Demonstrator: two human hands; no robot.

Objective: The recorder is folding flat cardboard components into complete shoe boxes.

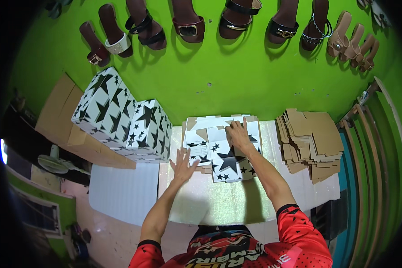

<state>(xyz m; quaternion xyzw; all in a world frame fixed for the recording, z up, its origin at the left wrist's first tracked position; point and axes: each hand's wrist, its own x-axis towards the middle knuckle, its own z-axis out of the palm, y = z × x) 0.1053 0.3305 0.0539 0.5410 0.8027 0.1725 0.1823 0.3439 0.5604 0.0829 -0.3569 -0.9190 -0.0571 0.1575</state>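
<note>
Flat star-printed box blanks (228,164), white with black stars, lie in a pile on the table before me. My left hand (183,166) rests at the pile's left edge, its fingers spread and nothing in it. Over the upper part of the top blank, my right hand (239,135) has most fingers bent onto the card and one stretched toward the wall. Its fingertips seem to grip the blank's upper part, though the palm hides part of the contact. A printed panel with lines shows on the blank beneath, close to my left hand.
Folded star-printed boxes (116,111) are stacked on the left, beside brown cartons (60,111). At the right of the table (187,201) stands an uneven pile of brown cardboard sheets (315,138). Sandals (190,27) hang along the green wall. A fan (56,164) is at far left.
</note>
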